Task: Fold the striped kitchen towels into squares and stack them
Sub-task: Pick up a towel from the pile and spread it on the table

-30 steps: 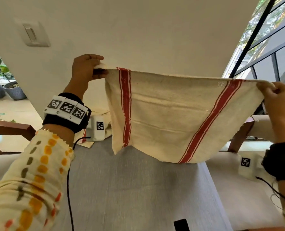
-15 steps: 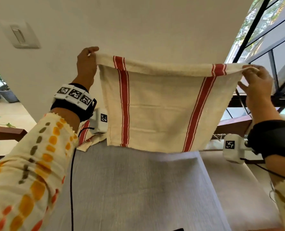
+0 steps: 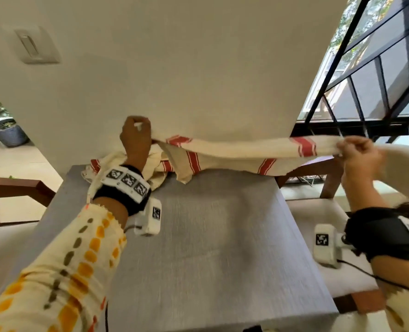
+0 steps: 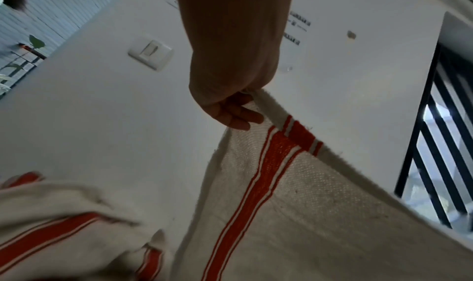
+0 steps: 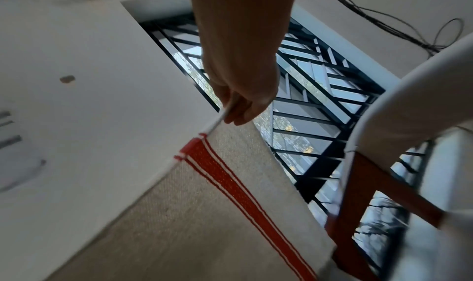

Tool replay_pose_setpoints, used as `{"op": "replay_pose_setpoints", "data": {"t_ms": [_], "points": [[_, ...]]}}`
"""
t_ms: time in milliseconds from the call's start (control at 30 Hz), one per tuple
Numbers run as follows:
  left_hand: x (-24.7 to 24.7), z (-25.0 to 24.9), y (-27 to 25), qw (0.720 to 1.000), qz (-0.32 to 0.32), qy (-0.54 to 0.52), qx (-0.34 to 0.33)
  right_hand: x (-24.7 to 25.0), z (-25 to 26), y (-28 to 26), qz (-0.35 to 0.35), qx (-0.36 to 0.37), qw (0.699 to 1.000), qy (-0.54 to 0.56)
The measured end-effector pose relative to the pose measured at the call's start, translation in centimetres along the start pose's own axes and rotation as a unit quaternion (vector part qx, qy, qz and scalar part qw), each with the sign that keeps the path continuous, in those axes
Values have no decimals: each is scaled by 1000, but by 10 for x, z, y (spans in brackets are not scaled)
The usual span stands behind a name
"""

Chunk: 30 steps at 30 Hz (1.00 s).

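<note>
Towel (image 3: 241, 149): lowered since earlier, now stretched flat over table's (image 3: 213, 236) far edge. Left hand (image 3: 136, 137), right hand (image 3: 356, 152): each pinching a corner.

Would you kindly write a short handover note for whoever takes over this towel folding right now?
Left hand: pinches one top corner of the striped towel.
Right hand: pinches the other top corner; the towel is stretched between both hands above the far end of the grey table, its lower edge touching the tabletop.
More striped towels lie in a loose heap at the table's far left end, behind the left wrist.
Done: one towel picked up and spread out.
Left: no folded stack is in view. Lay this towel down, fold it square, then fold and stack the heap.
</note>
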<state>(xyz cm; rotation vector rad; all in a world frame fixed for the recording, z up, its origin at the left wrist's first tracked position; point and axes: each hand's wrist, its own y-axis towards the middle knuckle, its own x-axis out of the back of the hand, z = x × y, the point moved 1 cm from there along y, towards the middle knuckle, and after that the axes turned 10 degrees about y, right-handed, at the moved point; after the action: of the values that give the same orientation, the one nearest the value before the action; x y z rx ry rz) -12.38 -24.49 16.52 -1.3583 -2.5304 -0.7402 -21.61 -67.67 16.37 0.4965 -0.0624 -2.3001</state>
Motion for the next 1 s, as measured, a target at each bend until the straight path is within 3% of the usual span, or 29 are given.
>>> {"op": "replay_pose_setpoints", "data": {"t_ms": [133, 267, 367, 533, 633, 733, 867, 933, 1000], "points": [[5, 66, -65, 991, 98, 47, 75, 51, -54, -45, -29, -106, 990, -93], [18, 123, -124, 966, 170, 86, 177, 105, -108, -95, -13, -207, 959, -191], [34, 166, -162, 938, 221, 154, 219, 136, -140, -132, -1, -260, 928, -266], [55, 212, -207, 895, 267, 177, 309, 164, -169, -178, 20, -296, 879, -372], [69, 230, -226, 861, 332, 210, 324, 180, -173, -195, 42, -296, 858, -418], [83, 237, -236, 794, 419, 256, 358, 192, -168, -205, 45, -291, 824, -484], [93, 242, -235, 722, 506, 341, 327, 196, -164, -208, 63, -306, 787, -531], [93, 237, -227, 718, 503, 369, 308, 193, -163, -205, 60, -311, 778, -542], [88, 224, -212, 740, 474, 392, 274, 183, -161, -199, 57, -296, 781, -547]]}}
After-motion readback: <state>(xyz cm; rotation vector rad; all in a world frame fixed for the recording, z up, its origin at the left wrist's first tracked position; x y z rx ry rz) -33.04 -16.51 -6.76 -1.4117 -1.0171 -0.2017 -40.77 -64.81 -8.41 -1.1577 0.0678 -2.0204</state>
